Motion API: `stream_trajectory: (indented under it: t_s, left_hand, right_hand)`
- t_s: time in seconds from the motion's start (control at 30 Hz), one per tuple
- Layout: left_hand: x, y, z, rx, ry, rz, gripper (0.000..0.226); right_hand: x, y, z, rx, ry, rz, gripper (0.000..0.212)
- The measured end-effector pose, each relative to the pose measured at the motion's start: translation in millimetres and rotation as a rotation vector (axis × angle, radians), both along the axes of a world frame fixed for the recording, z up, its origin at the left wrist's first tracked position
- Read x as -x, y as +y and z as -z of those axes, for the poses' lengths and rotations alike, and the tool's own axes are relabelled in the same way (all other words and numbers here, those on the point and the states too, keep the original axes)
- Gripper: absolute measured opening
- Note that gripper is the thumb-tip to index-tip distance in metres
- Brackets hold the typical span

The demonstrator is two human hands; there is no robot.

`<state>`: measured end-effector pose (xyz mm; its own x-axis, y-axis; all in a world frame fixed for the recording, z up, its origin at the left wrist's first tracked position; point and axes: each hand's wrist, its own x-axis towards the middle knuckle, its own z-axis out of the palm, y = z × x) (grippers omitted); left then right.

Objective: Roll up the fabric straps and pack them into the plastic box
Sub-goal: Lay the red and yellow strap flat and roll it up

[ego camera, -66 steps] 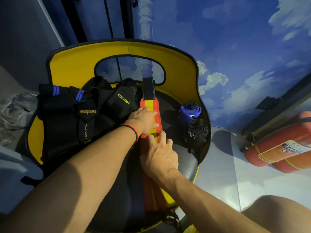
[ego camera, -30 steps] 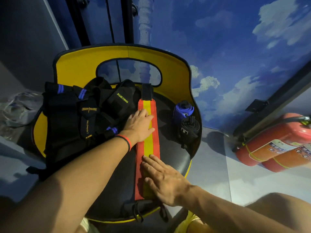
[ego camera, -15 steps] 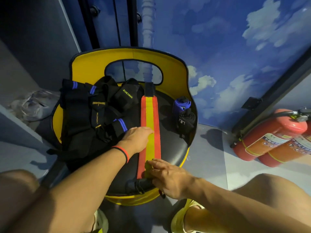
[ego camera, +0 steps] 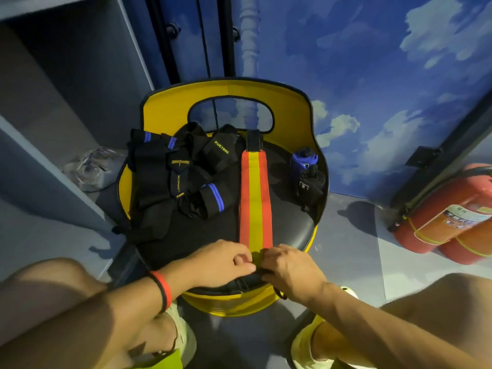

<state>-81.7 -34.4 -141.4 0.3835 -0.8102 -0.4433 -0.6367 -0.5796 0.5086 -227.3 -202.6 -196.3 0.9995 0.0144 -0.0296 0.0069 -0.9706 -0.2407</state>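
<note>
Tangled black straps [ego camera: 173, 179] on the left of the seat [ego camera: 292, 225]. Pinches with the curled left hand [ego camera: 226, 262] the near end of the red-and-yellow strap [ego camera: 255, 198] — flat, running near to far mid-seat — right hand [ego camera: 290, 267] gripping likewise. Risks a crooked, loose first turn — uneven pinch, telescoping roll.

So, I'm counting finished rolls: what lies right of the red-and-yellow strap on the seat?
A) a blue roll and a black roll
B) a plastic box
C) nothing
A: a blue roll and a black roll sit beside the strap, at the right edge of the seat.
</note>
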Motion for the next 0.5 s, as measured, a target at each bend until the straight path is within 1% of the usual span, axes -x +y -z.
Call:
stream_trajectory:
  t_s: [0.03,0.1,0.17,0.23,0.3,0.4,0.5]
  left_hand:
    - [7,9,3,0.008,-0.006,-0.01,0.04]
    - [20,16,11,0.046,-0.126,0.004,0.043]
    - [31,15,20,0.106,-0.268,-0.014,0.035]
    - [39,12,28,0.166,-0.338,-0.052,0.026]
    - [41,11,34,0.202,-0.343,-0.069,0.022]
    - [38,13,39,0.246,-0.297,-0.057,0.025]
    - [33,12,40,0.256,-0.285,-0.047,0.024]
  right_hand:
    - [0,-1,1,-0.001,-0.01,0.009,0.022]
    - [0,-4,5,0.002,-0.027,0.021,0.025]
    - [1,-3,7,-0.007,-0.003,0.022,0.036]
    - [1,-4,8,-0.013,0.012,0.013,0.049]
    - [3,-8,7,-0.029,0.007,0.005,0.052]
    - [7,-11,6,-0.052,0.019,-0.012,0.047]
    - [10,-10,5,-0.12,0.056,0.001,0.054]
